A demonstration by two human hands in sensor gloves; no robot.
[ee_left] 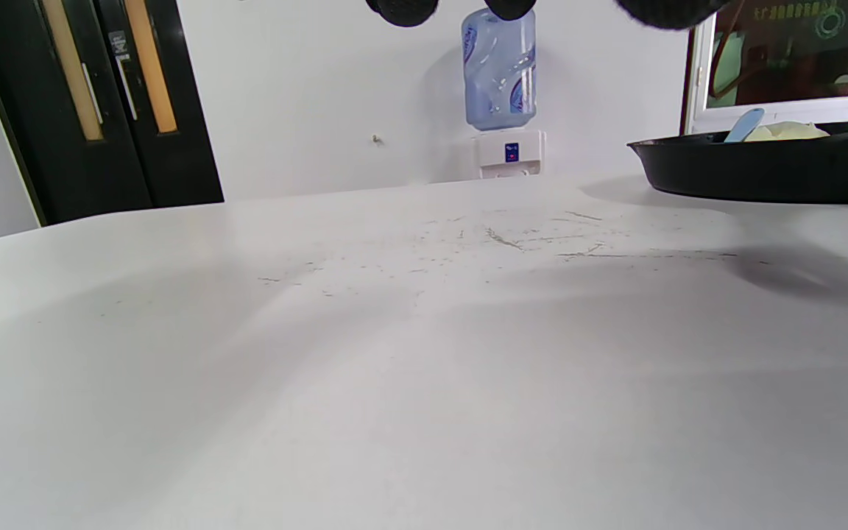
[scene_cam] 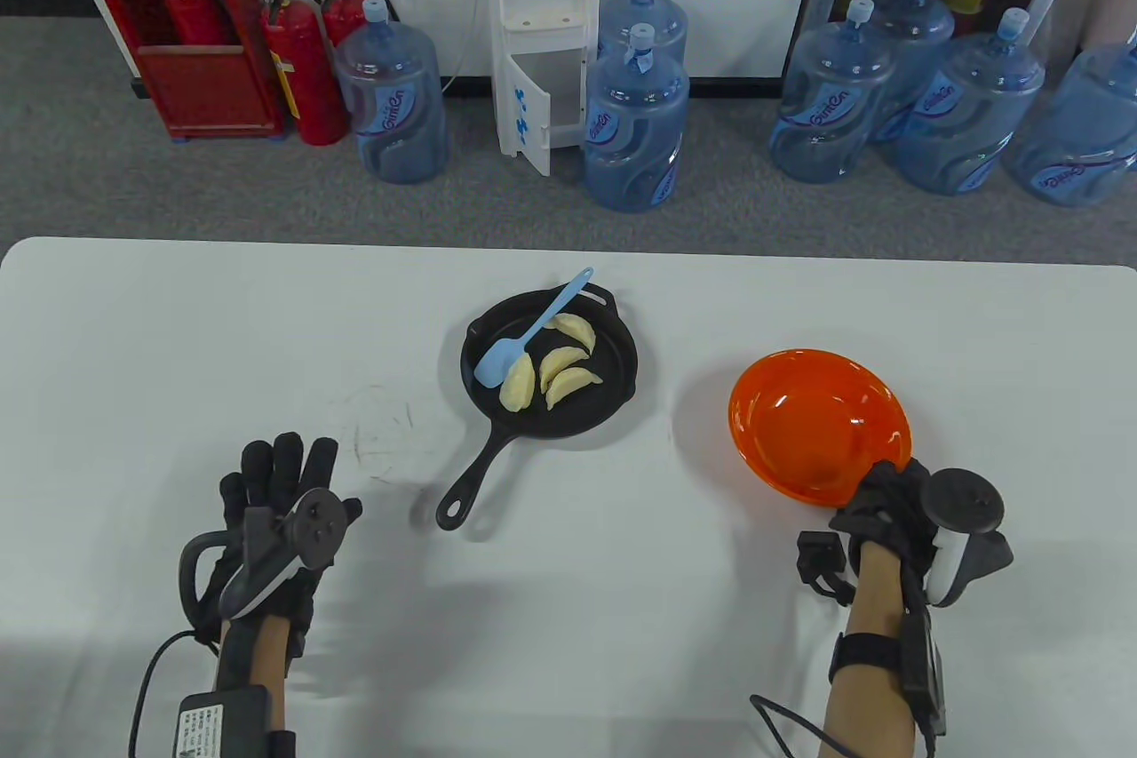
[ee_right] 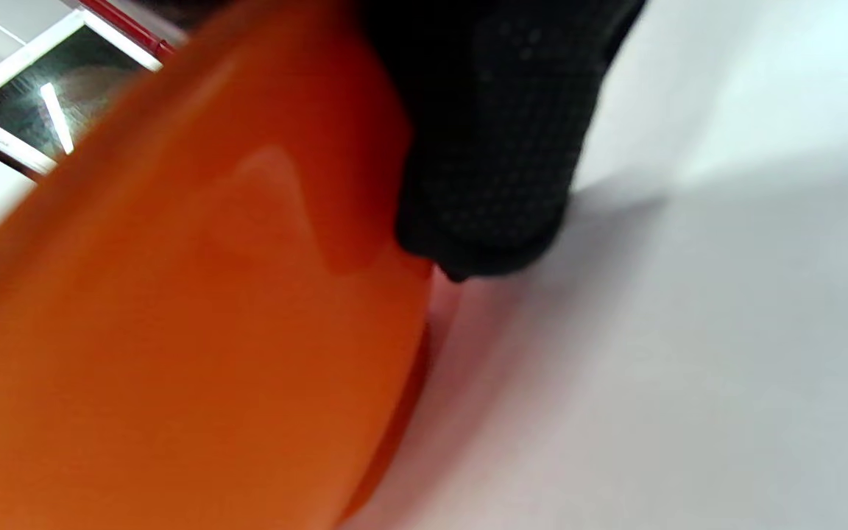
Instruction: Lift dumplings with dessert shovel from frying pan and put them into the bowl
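Observation:
A black frying pan [scene_cam: 613, 376] sits mid-table with several pale dumplings [scene_cam: 568, 380] in it. A light blue dessert shovel [scene_cam: 531, 330] lies in the pan, blade on a dumpling, handle over the far rim. To the right stands the orange bowl [scene_cam: 813, 425], tilted. My right hand [scene_cam: 884, 496] grips its near rim; in the right wrist view a gloved finger [ee_right: 490, 140] lies against the bowl [ee_right: 174, 309]. My left hand [scene_cam: 280, 482] rests flat on the table, left of the pan's handle, fingers straight, holding nothing. The left wrist view shows the pan [ee_left: 770, 169] at far right.
The white table [scene_cam: 178, 349] has scuff marks [scene_cam: 382, 438] left of the pan handle. Beyond the far edge stand several water jugs [scene_cam: 635, 127], a dispenser [scene_cam: 542, 20] and red fire extinguishers [scene_cam: 302, 74] on the floor.

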